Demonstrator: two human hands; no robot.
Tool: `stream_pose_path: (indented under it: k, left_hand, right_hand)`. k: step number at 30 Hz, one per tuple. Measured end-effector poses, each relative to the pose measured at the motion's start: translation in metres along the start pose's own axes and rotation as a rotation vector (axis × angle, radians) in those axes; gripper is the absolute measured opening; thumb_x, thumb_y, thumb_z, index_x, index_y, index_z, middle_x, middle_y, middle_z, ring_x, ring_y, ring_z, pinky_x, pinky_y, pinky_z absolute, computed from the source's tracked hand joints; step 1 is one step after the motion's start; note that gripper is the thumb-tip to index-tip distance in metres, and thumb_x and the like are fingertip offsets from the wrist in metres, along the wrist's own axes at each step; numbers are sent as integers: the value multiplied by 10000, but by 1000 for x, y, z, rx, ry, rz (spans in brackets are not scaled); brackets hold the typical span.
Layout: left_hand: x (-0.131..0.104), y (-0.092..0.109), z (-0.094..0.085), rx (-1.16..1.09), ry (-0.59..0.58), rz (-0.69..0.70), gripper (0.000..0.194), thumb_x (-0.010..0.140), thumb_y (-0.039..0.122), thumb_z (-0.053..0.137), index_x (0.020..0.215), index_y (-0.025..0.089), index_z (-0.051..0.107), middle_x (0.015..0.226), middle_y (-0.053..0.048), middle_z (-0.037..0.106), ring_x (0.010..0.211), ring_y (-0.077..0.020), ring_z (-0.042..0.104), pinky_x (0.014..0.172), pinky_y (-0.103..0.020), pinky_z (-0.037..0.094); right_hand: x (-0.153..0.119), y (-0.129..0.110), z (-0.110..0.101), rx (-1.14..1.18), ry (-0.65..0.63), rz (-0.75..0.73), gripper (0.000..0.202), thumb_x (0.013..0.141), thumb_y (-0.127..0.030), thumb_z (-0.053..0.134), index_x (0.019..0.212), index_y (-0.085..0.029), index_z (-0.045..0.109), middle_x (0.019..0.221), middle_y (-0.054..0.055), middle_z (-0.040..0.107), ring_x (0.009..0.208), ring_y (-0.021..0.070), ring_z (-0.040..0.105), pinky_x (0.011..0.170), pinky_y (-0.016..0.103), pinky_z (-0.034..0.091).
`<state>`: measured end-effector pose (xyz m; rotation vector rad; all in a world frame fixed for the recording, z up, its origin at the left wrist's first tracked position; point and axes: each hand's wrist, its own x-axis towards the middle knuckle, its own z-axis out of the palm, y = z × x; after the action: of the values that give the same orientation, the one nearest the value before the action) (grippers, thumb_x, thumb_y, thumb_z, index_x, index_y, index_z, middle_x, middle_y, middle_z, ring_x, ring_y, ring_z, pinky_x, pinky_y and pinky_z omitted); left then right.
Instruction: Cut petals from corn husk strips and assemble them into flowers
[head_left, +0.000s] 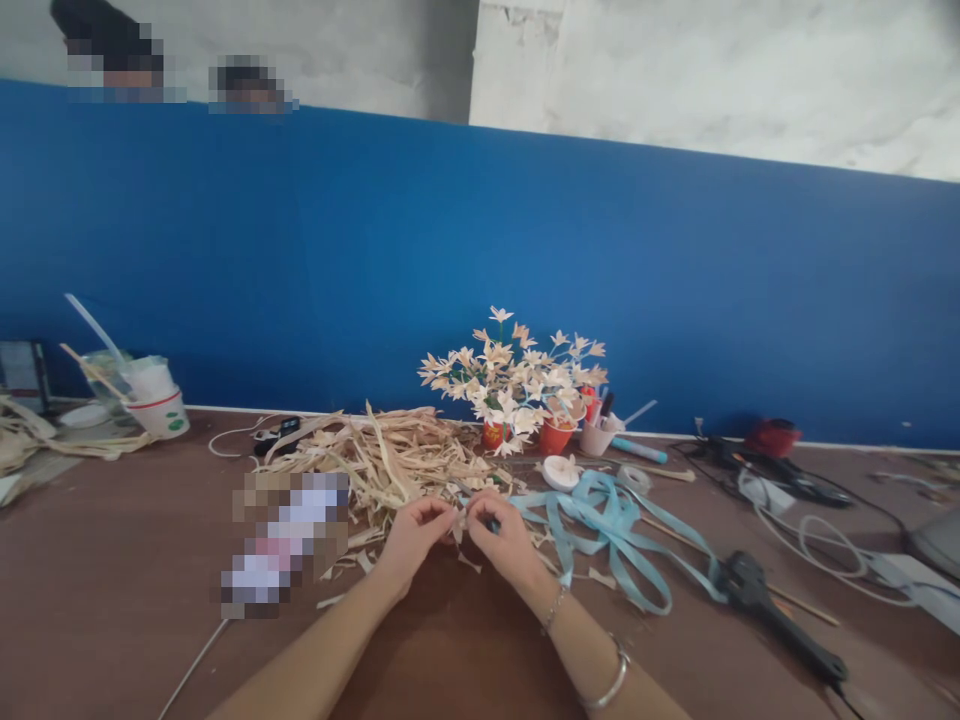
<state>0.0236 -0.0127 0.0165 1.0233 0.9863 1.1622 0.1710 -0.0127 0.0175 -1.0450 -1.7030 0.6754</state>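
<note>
"Cream-coloured, the papery piece (pixel 459 524) is seen in the head view; where is it held?"

"Between the left hand (pixel 415 535) and the right hand (pixel 501 530), just above the worktop (pixel 450 650). The hands are brought close together, both pinched on it. What the dark item (pixel 492 524) by the right fingers is cannot be told."

"How is this step best done?"

"With a light pinch near the base, so that nothing thin is creased or torn. One hand should be used for steadying, the other for small adjustments."

"And its direction?"

"Its loose tips seem to be pointed down, towards the person, the long axis roughly upright in the view; the exact tilt is hidden. Dried strips (pixel 405 465) are heaped just beyond, and blue ribbon (pixel 615 530) is spread to the right."
</note>
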Motion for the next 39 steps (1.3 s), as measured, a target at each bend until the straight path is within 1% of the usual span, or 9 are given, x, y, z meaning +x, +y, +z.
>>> stream_pose_path:
  k: [8,13,18,22,25,29,33,37,39]
  left_hand:
    - [2,-4,0,-175,7,-35,270,573,338,748,608,137,571,565,35,559,539,-86,520,592,-226,472]
    - [3,-5,-3,-184,6,-21,256,586,333,740,627,139,579,606,29,578,575,-90,534,602,-222,483]
    - [3,-4,-3,-162,2,-75,233,610,323,719,656,143,578,608,9,611,562,-98,566,547,-199,471]
    - [3,-3,-3,-178,-18,-58,240,591,324,731,641,139,587,610,9,600,547,-91,553,529,-194,458]
    - [2,-4,-3,-149,-42,-44,236,608,330,722,654,132,601,587,12,589,496,-72,515,463,-168,399]
    - [2,-3,-4,-124,-56,-57,270,649,387,683,696,133,604,512,35,537,426,-55,458,382,-148,301]
    - [2,0,-4,-131,-94,-101,302,638,424,665,667,140,566,607,17,570,442,-62,495,351,-152,279]
    - [3,-2,-4,-66,-119,-129,278,610,374,681,612,143,526,558,37,529,417,-56,475,340,-148,263]
    - [4,-4,-5,-62,-125,-119,267,623,365,674,613,141,528,552,42,519,414,-50,463,342,-147,263]
  right_hand:
    - [0,3,2,23,-1,55,164,723,-159,501,561,-180,491,667,-3,542,667,133,510,656,246,405]
    - [0,5,2,48,3,113,186,758,-213,493,578,-176,521,646,-8,544,646,129,507,629,236,408]
    - [-1,8,1,30,50,170,132,723,-191,506,764,-178,631,719,7,616,678,145,557,647,251,438]
    - [-2,6,3,33,-33,178,217,667,-155,533,852,-174,645,713,1,625,627,133,544,616,246,439]
    - [-2,5,6,51,-104,221,140,678,-187,546,777,-154,640,612,-14,589,548,114,495,535,220,401]
    - [-3,6,7,12,-64,247,121,671,-182,533,559,-162,573,501,-33,516,492,98,441,480,202,351]
    - [-2,10,5,14,-20,260,138,676,-188,516,555,-173,580,484,-31,533,462,105,454,463,208,358]
    - [-2,10,4,-23,-11,208,138,657,-151,505,550,-181,587,513,-22,568,499,121,494,498,219,390]
    - [-2,9,4,-27,6,179,119,656,-144,504,627,-181,613,570,-14,602,541,131,523,534,227,414]
